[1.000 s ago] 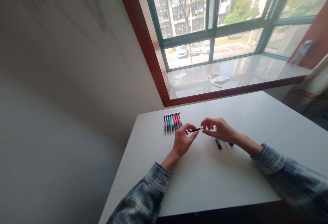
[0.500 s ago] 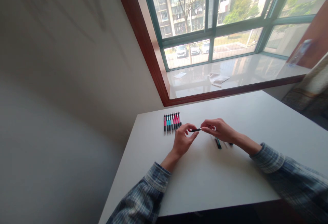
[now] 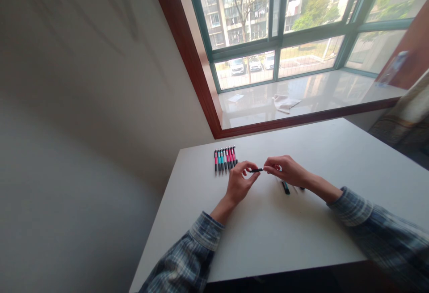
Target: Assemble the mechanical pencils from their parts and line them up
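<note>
Between the thumb and fingers of my left hand (image 3: 239, 181) is a black pen part (image 3: 256, 170), held nearly level and pointing right. My right hand (image 3: 286, 168) has its thumb and finger pinched together at the right end of that part; what they grip there is too small to make out. Below my right hand lie a teal and black pen barrel (image 3: 286, 188), a thin stick-like piece (image 3: 295, 189) and a dark piece (image 3: 302, 188), partly hidden by the hand. A row of finished-looking pens (image 3: 225, 160) in pink, teal and white lies beyond my left hand.
The white table (image 3: 268, 239) meets the wall (image 3: 100, 127) on its left. Behind it a wood-framed window sill (image 3: 254, 110) carries a crumpled cloth (image 3: 284, 103) and a paper (image 3: 235, 98). A curtain (image 3: 398, 114) hangs at the right.
My right hand's fingers, spread near the pen part's silvery end a second ago, have closed together at that end. My left hand and the row of pens have stayed in place.
</note>
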A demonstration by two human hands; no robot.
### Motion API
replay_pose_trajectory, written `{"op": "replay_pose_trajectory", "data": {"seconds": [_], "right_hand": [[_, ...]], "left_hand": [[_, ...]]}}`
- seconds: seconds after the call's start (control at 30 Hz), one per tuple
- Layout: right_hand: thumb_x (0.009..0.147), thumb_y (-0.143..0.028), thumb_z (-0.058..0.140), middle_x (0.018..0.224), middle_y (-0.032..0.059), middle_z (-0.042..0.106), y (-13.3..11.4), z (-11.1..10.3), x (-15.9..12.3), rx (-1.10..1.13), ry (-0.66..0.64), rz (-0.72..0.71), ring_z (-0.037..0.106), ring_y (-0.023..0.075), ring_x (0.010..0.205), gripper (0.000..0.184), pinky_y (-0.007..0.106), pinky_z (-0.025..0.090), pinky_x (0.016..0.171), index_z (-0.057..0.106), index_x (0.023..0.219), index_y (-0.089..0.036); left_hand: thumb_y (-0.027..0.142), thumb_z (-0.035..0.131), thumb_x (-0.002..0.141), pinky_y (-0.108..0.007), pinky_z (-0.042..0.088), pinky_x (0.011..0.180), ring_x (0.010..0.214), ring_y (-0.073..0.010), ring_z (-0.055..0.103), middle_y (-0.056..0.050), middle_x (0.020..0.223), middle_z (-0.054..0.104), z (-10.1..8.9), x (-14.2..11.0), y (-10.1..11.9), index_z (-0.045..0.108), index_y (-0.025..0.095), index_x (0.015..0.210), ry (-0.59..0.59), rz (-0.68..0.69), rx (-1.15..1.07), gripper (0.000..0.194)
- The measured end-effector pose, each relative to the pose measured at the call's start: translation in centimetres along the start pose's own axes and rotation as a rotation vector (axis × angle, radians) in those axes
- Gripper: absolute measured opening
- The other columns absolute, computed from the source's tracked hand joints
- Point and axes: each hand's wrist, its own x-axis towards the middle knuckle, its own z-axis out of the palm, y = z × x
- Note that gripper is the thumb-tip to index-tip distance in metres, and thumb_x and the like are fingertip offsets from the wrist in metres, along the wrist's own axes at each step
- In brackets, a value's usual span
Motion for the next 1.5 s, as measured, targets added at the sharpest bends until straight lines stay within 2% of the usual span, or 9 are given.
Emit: {"op": "replay_pose_trajectory", "data": {"seconds": [0.33, 0.57, 0.87, 0.97, 1.03, 1.13, 1.23, 1.33, 1.5], "right_hand": [[0.103, -0.046, 0.05, 0.063, -0.002, 0.059, -0.5, -0.1, 0.0, -0.03, -0.033, 0.03, 0.048, 0.0131, 0.056, 0.037, 0.026, 0.037, 0.057, 0.066, 0.081, -0.021], [0.101, -0.046, 0.056, 0.067, -0.0007, 0.063, -0.2, 0.2, 0.0, 0.01, -0.055, 0.009, 0.048, 0.0122, 0.059, 0.035, 0.024, 0.038, 0.058, 0.071, 0.085, -0.019], [0.102, -0.043, 0.056, 0.066, -0.0001, 0.063, -0.4, 0.6, 0.0, -0.041, -0.046, -0.047, 0.049, 0.0121, 0.057, 0.032, 0.024, 0.038, 0.057, 0.073, 0.086, -0.02], [0.101, -0.044, 0.059, 0.072, 0.0015, 0.067, -0.2, 0.1, 0.1, -0.096, -0.037, -0.085, 0.056, 0.014, 0.062, 0.028, 0.026, 0.043, 0.062, 0.076, 0.095, -0.023], [0.098, -0.045, 0.063, 0.081, 0.0041, 0.072, 0.2, -0.7, 0.1, -0.137, -0.01, -0.085, 0.063, 0.0177, 0.071, 0.026, 0.029, 0.049, 0.069, 0.075, 0.11, -0.025], [0.093, -0.047, 0.07, 0.102, 0.009, 0.075, 0.6, -2.3, -0.1, -0.206, 0.002, -0.047, 0.067, 0.0263, 0.095, 0.049, 0.037, 0.055, 0.078, 0.063, 0.136, -0.027], [0.085, -0.05, 0.077, 0.121, 0.0119, 0.071, 0.6, -3.7, -0.8, -0.267, -0.084, -0.034, 0.06, 0.033, 0.117, 0.075, 0.045, 0.057, 0.088, 0.049, 0.152, -0.03], [0.08, -0.05, 0.081, 0.132, 0.0133, 0.066, 0.4, -4.3, -2.0, -0.314, -0.182, -0.004, 0.055, 0.0361, 0.127, 0.09, 0.049, 0.056, 0.097, 0.039, 0.158, -0.032], [0.068, -0.055, 0.089, 0.149, 0.016, 0.056, 0.2, -3.6, -4.0, -0.406, -0.267, 0.066, 0.041, 0.0442, 0.144, 0.109, 0.057, 0.049, 0.106, 0.035, 0.161, -0.034]], "left_hand": [[0.033, 0.076, 0.087, -0.031, 0.048, 0.073, 0.083, -0.0181, 0.065, -0.003, 0.093, 0.076, 0.0, 0.1, -0.2, 0.073, 0.023, 0.091, -0.002, -0.006, -0.043, 0.011], [0.038, 0.084, 0.079, -0.028, 0.052, 0.073, 0.085, -0.0173, 0.068, -0.007, 0.103, 0.074, 0.1, 0.5, -1.0, 0.071, 0.02, 0.106, -0.004, -0.15, -0.355, 0.035], [0.037, 0.084, 0.079, -0.029, 0.054, 0.079, 0.086, -0.0186, 0.068, -0.008, 0.096, 0.075, 0.2, 0.8, -0.3, 0.076, 0.017, 0.095, -0.059, -0.202, -0.485, 0.027], [0.038, 0.083, 0.079, -0.031, 0.055, 0.081, 0.088, -0.0201, 0.069, -0.009, 0.099, 0.076, 0.3, 0.6, -0.6, 0.077, 0.017, 0.097, -0.054, -0.218, -0.501, 0.029], [0.038, 0.083, 0.079, -0.031, 0.055, 0.082, 0.09, -0.0207, 0.07, -0.01, 0.101, 0.076, 0.3, 0.5, -0.9, 0.077, 0.017, 0.099, -0.046, -0.227, -0.501, 0.029], [0.038, 0.082, 0.08, -0.031, 0.054, 0.082, 0.092, -0.0207, 0.07, -0.01, 0.102, 0.076, 0.3, 0.4, -1.4, 0.077, 0.017, 0.1, -0.027, -0.247, -0.504, 0.029], [0.039, 0.081, 0.08, -0.03, 0.052, 0.08, 0.088, -0.0197, 0.07, -0.009, 0.098, 0.076, 0.3, 0.3, -1.6, 0.075, 0.017, 0.099, -0.016, -0.258, -0.512, 0.03], [0.041, 0.077, 0.084, -0.029, 0.05, 0.076, 0.081, -0.0181, 0.069, -0.008, 0.091, 0.077, 0.3, 0.3, -1.5, 0.072, 0.017, 0.099, -0.018, -0.256, -0.516, 0.029], [0.043, 0.075, 0.085, -0.028, 0.049, 0.074, 0.079, -0.0176, 0.068, -0.008, 0.087, 0.077, 0.3, 0.3, -1.5, 0.07, 0.017, 0.1, -0.027, -0.248, -0.517, 0.031]]}}
